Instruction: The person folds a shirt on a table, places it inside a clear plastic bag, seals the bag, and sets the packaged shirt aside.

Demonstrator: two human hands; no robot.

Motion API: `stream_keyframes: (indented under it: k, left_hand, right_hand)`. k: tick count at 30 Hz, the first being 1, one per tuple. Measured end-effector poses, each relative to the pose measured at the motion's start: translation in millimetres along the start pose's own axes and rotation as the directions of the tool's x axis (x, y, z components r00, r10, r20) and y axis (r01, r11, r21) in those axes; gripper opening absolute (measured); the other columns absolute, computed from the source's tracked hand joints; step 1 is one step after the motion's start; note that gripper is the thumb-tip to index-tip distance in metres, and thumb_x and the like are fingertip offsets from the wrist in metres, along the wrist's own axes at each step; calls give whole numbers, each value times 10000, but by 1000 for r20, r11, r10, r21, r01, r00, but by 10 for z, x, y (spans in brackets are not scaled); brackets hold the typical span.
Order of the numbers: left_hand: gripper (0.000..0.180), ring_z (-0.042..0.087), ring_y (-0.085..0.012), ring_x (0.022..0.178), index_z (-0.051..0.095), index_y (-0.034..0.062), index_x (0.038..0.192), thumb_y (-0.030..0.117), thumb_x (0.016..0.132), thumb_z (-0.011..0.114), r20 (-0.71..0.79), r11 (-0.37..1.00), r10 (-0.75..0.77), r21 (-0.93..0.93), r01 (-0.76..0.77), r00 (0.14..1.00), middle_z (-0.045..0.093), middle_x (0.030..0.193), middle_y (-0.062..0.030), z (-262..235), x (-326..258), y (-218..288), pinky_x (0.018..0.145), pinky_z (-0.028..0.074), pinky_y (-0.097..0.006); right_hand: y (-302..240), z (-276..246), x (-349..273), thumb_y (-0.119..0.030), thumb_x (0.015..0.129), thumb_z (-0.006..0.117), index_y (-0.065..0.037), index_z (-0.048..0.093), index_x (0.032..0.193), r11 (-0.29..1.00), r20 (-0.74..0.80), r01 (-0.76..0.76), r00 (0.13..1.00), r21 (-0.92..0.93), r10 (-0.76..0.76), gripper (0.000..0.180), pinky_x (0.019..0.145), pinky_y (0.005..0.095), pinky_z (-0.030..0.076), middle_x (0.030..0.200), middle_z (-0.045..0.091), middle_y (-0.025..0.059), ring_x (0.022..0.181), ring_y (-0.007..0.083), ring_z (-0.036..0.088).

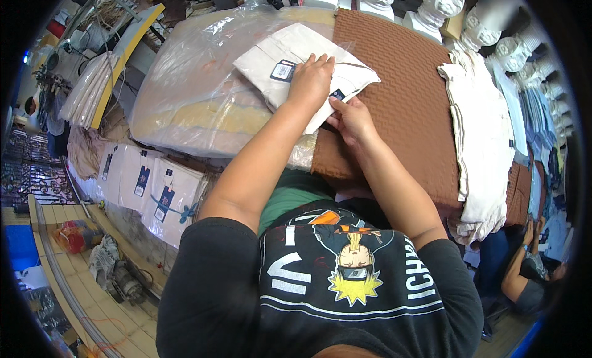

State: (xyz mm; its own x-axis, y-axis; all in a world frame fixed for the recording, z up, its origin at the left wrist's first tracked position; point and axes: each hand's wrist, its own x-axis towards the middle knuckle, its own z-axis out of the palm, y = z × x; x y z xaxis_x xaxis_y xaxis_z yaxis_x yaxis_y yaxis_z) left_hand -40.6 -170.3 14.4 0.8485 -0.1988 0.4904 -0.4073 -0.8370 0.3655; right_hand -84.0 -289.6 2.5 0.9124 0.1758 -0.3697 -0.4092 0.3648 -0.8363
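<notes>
A folded cream garment [280, 56] lies across the padded table in front of me, its near corner toward my body. A dark-bordered tag [283, 70] rests on it, and a small dark label [337, 94] shows near its right side. My left hand [313, 80] is spread flat on top of the cloth, fingers pointing away, beside the tag. At the near right edge, my right hand [351, 119] grips the garment, thumb on top by the label and fingers partly hidden underneath.
Clear plastic [191, 80] covers the table's left part, brown quilted cloth [394, 93] its right. Cream garments [481, 142] are piled at the right edge. Tagged folded garments [163, 194] lie lower left. White mannequin forms [435, 9] line the back. Another person's arm [517, 265] shows far right.
</notes>
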Motion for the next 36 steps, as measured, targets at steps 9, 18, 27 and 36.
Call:
stream_keyframes:
  k: [9,18,27,36]
  left_hand:
    - [312,486,-383,1154,570,30,1169,110,878,490,45,1000,23,-17,-22,999,553,1215,-171,-255,-41,-281,936,406,-422]
    - [320,502,-364,1144,573,38,1169,80,862,491,74,994,41,-99,-34,996,556,1204,-179,-487,-37,-226,952,415,-406]
    - [310,506,-375,1135,567,10,1160,75,863,507,154,972,111,-224,-74,982,553,1192,-209,-738,-615,709,955,413,-411]
    - [316,502,-356,1149,567,24,1168,106,865,529,192,976,112,-207,-71,975,560,1204,-176,-662,-916,910,951,398,-431]
  right_hand:
    - [77,635,250,-86,905,519,-18,432,1133,991,53,86,994,103,-92,253,652,307,539,1041,585,103,825,175,619]
    - [150,849,423,-223,966,426,0,433,1136,974,43,127,990,189,-138,280,700,303,501,1040,571,110,874,166,582]
    - [213,370,-694,-268,990,349,-21,438,1190,962,1,50,999,268,-52,331,779,339,489,1102,543,107,955,191,563]
    - [276,331,-823,-235,984,359,-16,441,1197,980,68,85,993,178,-98,317,829,319,486,1139,544,106,1017,183,552]
